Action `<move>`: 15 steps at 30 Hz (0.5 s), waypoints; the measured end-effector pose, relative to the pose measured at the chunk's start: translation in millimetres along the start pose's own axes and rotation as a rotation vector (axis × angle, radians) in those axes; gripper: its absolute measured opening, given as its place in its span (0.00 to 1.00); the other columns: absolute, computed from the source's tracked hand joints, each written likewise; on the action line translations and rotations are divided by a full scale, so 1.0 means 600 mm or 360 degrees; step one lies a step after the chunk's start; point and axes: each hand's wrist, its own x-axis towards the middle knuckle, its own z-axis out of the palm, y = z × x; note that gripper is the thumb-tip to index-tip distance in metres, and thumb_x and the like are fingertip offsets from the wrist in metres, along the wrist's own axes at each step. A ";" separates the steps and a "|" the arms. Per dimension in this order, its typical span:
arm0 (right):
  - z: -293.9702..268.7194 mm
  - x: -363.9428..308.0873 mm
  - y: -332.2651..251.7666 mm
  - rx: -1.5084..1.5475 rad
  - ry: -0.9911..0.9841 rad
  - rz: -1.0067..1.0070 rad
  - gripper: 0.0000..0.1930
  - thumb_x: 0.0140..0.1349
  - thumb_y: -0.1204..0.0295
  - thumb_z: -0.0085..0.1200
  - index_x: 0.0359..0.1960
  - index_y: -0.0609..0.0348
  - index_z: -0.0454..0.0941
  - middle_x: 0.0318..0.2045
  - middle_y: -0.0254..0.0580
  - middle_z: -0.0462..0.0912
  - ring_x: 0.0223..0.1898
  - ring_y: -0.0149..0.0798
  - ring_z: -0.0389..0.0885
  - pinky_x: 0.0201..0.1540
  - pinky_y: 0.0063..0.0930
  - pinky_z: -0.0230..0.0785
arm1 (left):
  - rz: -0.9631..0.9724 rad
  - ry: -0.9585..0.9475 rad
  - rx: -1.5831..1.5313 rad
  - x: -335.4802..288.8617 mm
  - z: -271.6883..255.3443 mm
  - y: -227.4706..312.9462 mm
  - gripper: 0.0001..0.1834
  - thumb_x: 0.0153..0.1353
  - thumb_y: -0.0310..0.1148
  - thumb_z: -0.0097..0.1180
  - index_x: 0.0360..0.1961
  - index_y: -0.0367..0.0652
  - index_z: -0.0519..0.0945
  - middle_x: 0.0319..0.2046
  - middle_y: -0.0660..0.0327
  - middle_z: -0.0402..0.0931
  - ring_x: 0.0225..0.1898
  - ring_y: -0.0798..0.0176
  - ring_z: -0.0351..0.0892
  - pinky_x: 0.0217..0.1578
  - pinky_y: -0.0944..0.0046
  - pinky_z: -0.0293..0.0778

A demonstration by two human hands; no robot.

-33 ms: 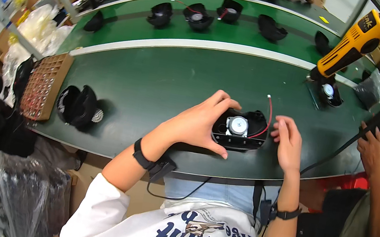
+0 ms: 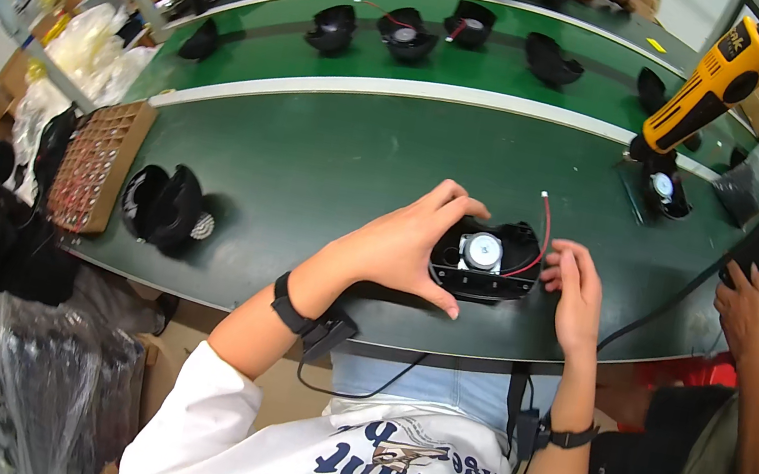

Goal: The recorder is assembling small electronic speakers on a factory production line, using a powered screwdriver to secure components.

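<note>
A black plastic housing [image 2: 503,284] lies on the green bench in front of me, its hollow side up. Inside it sits a round silver speaker or motor-like part [image 2: 482,251]. A red wire [image 2: 541,240] with a small white plug rises from its right side. My left hand [image 2: 419,244] grips the housing's left end, thumb on the near side and fingers on the far side. Close by the right end, near the wire, is my right hand [image 2: 576,292], its fingers loosely bent and apart, with nothing visible in them.
A yellow electric screwdriver [image 2: 710,87] hangs at the right above another housing [image 2: 667,191]. Its black cable [image 2: 685,291] curves down beside my right arm. Left are black shells [image 2: 166,210] and a divided cardboard box [image 2: 97,167]. Co-workers sit on both sides; more shells line the far strip.
The view has shifted slightly. My right fingers are a little closer to the housing's right end; my left hand keeps its grip.
</note>
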 end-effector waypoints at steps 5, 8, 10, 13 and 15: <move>0.044 -0.049 0.018 -0.0038 0.0094 -0.0270 0.15 0.76 0.65 0.51 0.53 0.64 0.79 0.40 0.40 0.84 0.39 0.30 0.81 0.45 0.26 0.73 | 0.0048 -0.0025 -0.0046 -0.018 -0.016 -0.030 0.66 0.31 0.56 0.85 0.70 0.38 0.64 0.63 0.51 0.66 0.64 0.48 0.70 0.63 0.52 0.69; 0.049 -0.049 0.011 -0.0097 0.0143 -0.0281 0.13 0.75 0.67 0.53 0.52 0.65 0.79 0.38 0.40 0.83 0.39 0.31 0.82 0.46 0.26 0.74 | -0.0157 0.0102 -0.0196 -0.031 -0.042 -0.056 0.59 0.40 0.56 0.82 0.71 0.43 0.66 0.64 0.53 0.68 0.63 0.52 0.70 0.61 0.52 0.71; 0.037 -0.049 0.029 -0.0028 0.0195 -0.0316 0.13 0.75 0.67 0.53 0.52 0.64 0.79 0.38 0.39 0.83 0.39 0.29 0.82 0.46 0.25 0.74 | -0.0225 0.0366 -0.0072 -0.039 -0.055 -0.061 0.51 0.48 0.54 0.79 0.69 0.45 0.69 0.62 0.55 0.70 0.62 0.54 0.71 0.60 0.54 0.73; 0.027 -0.053 0.041 -0.0050 0.0179 -0.0310 0.12 0.76 0.69 0.53 0.53 0.63 0.78 0.42 0.37 0.81 0.40 0.27 0.80 0.47 0.23 0.73 | -0.0351 0.0837 0.0213 -0.098 -0.069 -0.048 0.38 0.53 0.46 0.77 0.62 0.43 0.76 0.58 0.56 0.74 0.58 0.54 0.76 0.57 0.55 0.75; 0.038 -0.049 0.038 -0.0046 0.0127 -0.0312 0.12 0.75 0.69 0.53 0.53 0.64 0.78 0.41 0.35 0.81 0.40 0.26 0.78 0.47 0.22 0.72 | -0.0459 0.1007 0.0316 -0.163 -0.070 -0.039 0.36 0.53 0.44 0.77 0.60 0.43 0.77 0.57 0.57 0.75 0.58 0.54 0.76 0.56 0.55 0.76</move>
